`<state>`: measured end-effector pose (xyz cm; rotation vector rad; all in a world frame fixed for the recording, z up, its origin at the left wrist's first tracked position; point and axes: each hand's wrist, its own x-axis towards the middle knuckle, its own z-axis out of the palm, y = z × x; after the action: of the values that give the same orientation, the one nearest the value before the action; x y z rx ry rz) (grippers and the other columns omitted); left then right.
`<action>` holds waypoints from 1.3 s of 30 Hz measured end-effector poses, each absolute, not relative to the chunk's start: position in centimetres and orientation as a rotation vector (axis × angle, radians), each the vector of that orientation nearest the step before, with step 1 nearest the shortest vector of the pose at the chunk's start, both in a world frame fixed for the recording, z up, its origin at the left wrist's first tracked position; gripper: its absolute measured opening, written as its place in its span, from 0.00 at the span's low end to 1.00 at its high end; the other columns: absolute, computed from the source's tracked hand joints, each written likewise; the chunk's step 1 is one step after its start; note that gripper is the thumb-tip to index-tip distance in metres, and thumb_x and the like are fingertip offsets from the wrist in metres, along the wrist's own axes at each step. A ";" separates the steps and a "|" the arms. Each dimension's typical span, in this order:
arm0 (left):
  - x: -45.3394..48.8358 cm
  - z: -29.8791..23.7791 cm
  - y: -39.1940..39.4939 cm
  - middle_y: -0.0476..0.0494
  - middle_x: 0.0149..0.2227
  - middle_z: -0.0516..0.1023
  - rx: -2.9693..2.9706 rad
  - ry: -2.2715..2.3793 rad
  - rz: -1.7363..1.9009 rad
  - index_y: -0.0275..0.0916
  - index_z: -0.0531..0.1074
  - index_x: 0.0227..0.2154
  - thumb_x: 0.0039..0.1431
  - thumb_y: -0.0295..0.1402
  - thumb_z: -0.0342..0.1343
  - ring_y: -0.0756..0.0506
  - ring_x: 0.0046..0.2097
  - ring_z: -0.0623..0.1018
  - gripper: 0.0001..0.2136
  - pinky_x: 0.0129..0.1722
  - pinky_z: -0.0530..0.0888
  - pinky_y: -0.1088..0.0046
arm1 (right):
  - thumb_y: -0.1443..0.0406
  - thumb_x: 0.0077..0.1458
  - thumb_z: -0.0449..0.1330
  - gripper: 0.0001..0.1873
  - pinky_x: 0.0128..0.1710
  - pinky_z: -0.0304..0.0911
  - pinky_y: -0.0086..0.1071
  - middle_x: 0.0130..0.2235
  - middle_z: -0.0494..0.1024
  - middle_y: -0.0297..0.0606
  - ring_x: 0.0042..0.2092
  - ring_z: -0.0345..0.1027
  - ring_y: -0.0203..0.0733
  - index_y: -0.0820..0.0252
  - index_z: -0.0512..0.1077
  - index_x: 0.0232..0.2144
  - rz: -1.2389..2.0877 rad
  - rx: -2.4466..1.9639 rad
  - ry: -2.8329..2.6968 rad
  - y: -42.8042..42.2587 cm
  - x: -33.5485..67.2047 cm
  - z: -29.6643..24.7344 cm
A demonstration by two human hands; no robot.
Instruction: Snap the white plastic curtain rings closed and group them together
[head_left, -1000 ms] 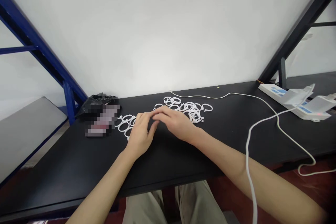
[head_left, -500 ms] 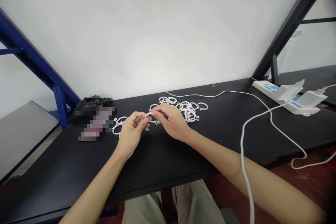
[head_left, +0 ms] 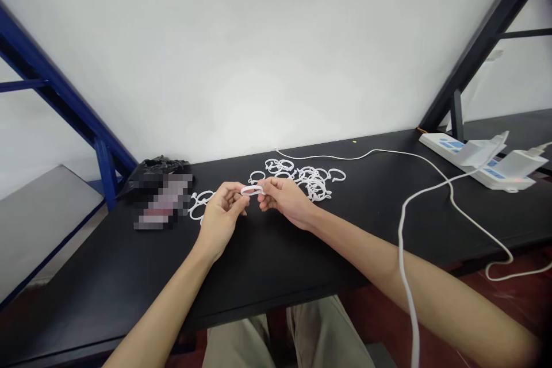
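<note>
A single white plastic ring (head_left: 252, 190) is held just above the black table (head_left: 276, 253), pinched from both sides. My left hand (head_left: 222, 218) grips its left end with thumb and fingers closed. My right hand (head_left: 284, 200) grips its right end the same way. Behind my right hand lies a loose pile of white rings (head_left: 308, 179). A smaller group of white rings (head_left: 199, 204) lies on the table to the left of my left hand.
A crumpled black bag (head_left: 157, 169) and a blurred-out item (head_left: 161, 201) sit at the table's left. A white cable (head_left: 405, 230) runs across the right side to white power strips (head_left: 483, 164). Blue and black frame posts stand at the sides.
Both hands have lifted off the table with one ring between them. They now pinch its two ends a little closer to me than the pile.
</note>
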<state>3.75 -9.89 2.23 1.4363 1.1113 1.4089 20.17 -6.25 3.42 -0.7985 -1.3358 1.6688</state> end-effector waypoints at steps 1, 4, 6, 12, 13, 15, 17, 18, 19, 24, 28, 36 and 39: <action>3.8 2.3 -10.0 0.51 0.36 0.74 1.480 1.137 1.371 0.42 0.68 0.39 0.57 0.35 0.59 0.52 0.32 0.70 0.09 0.32 0.69 0.75 | 0.57 0.58 0.59 0.14 0.30 0.66 0.26 0.27 0.73 0.32 0.26 0.68 0.30 0.63 0.70 0.29 1.574 -0.835 -1.413 -6.1 20.2 3.3; 4.0 2.4 -10.3 0.49 0.38 0.74 1.596 1.190 1.278 0.42 0.68 0.42 0.58 0.36 0.57 0.51 0.35 0.72 0.10 0.34 0.69 0.74 | 0.60 0.59 0.57 0.11 0.29 0.65 0.26 0.24 0.73 0.30 0.25 0.68 0.31 0.61 0.71 0.28 1.222 -0.931 -1.691 -6.0 20.4 3.3; 4.0 2.4 -10.4 0.50 0.36 0.74 1.656 1.234 1.235 0.42 0.68 0.41 0.59 0.38 0.56 0.50 0.35 0.72 0.09 0.35 0.68 0.73 | 0.62 0.60 0.56 0.11 0.30 0.64 0.26 0.23 0.73 0.29 0.25 0.68 0.31 0.60 0.71 0.28 1.049 -0.964 -1.793 -6.1 20.5 3.3; 4.1 2.8 -10.7 0.51 0.29 0.73 1.848 1.397 1.039 0.40 0.71 0.31 0.63 0.44 0.50 0.50 0.31 0.71 0.13 0.34 0.67 0.72 | 0.62 0.61 0.56 0.08 0.32 0.62 0.26 0.22 0.72 0.27 0.26 0.67 0.31 0.58 0.72 0.31 0.846 -0.992 -1.862 -6.3 20.5 3.5; 4.1 2.8 -10.7 0.51 0.29 0.73 1.855 1.395 1.032 0.40 0.71 0.31 0.63 0.44 0.49 0.50 0.32 0.71 0.13 0.34 0.67 0.72 | 0.62 0.61 0.56 0.08 0.33 0.61 0.27 0.22 0.72 0.27 0.26 0.67 0.31 0.58 0.72 0.32 0.826 -0.999 -1.872 -6.3 20.5 3.6; 4.1 2.9 -10.7 0.52 0.28 0.73 1.856 1.377 1.029 0.41 0.71 0.32 0.64 0.45 0.48 0.50 0.32 0.71 0.14 0.34 0.67 0.72 | 0.62 0.61 0.55 0.07 0.33 0.60 0.27 0.22 0.71 0.26 0.25 0.66 0.32 0.58 0.72 0.36 0.788 -1.020 -1.897 -6.3 20.4 3.7; 4.1 2.9 -10.7 0.52 0.27 0.72 1.857 1.371 1.033 0.40 0.70 0.31 0.64 0.45 0.47 0.50 0.31 0.71 0.15 0.34 0.67 0.73 | 0.63 0.62 0.54 0.07 0.32 0.59 0.28 0.21 0.70 0.25 0.25 0.65 0.32 0.57 0.71 0.38 0.749 -1.050 -1.925 -6.4 20.3 3.7; 4.1 2.9 -10.7 0.52 0.27 0.72 1.858 1.376 1.033 0.40 0.70 0.31 0.64 0.45 0.47 0.50 0.31 0.71 0.15 0.34 0.66 0.73 | 0.64 0.62 0.54 0.07 0.32 0.59 0.28 0.21 0.69 0.25 0.25 0.65 0.32 0.57 0.71 0.39 0.729 -1.063 -1.938 -6.4 20.3 3.7; 4.1 2.9 -10.7 0.52 0.26 0.71 1.862 1.383 1.031 0.40 0.70 0.30 0.64 0.45 0.47 0.50 0.30 0.71 0.15 0.33 0.66 0.73 | 0.64 0.62 0.54 0.08 0.32 0.59 0.28 0.21 0.69 0.25 0.25 0.64 0.32 0.57 0.71 0.40 0.708 -1.074 -1.949 -6.5 20.3 3.7; 4.4 3.0 -10.9 0.53 0.25 0.71 1.952 1.473 1.001 0.41 0.70 0.28 0.65 0.42 0.46 0.50 0.28 0.70 0.14 0.31 0.65 0.73 | 0.63 0.64 0.52 0.09 0.34 0.60 0.28 0.27 0.75 0.29 0.29 0.68 0.34 0.58 0.72 0.40 0.558 -1.090 -2.058 -6.6 20.2 3.3; 4.1 2.7 -10.5 0.49 0.27 0.73 2.180 1.763 1.103 0.40 0.71 0.30 0.64 0.38 0.46 0.46 0.31 0.70 0.12 0.35 0.65 0.70 | 0.63 0.67 0.47 0.15 0.47 0.63 0.35 0.44 0.79 0.41 0.46 0.71 0.41 0.61 0.72 0.46 0.249 -1.056 -2.178 -5.9 19.7 2.6; 3.1 1.8 -9.6 0.39 0.37 0.78 2.393 2.413 0.770 0.38 0.74 0.36 0.64 0.34 0.44 0.36 0.43 0.72 0.12 0.41 0.63 0.59 | 0.69 0.65 0.47 0.18 0.65 0.46 0.45 0.59 0.69 0.50 0.61 0.60 0.48 0.68 0.69 0.54 -0.213 -1.013 -2.627 -4.2 18.5 0.6; 3.1 1.5 -9.7 0.38 0.38 0.78 2.452 2.448 0.647 0.37 0.75 0.36 0.64 0.34 0.44 0.35 0.44 0.71 0.13 0.42 0.63 0.57 | 0.72 0.64 0.47 0.16 0.61 0.53 0.42 0.51 0.73 0.48 0.53 0.67 0.45 0.67 0.72 0.48 -0.227 -1.042 -2.639 -4.6 18.5 0.9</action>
<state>3.06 -9.69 1.53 2.4524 2.4482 0.6474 18.46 -4.56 0.92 -1.0416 -2.6394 -0.2272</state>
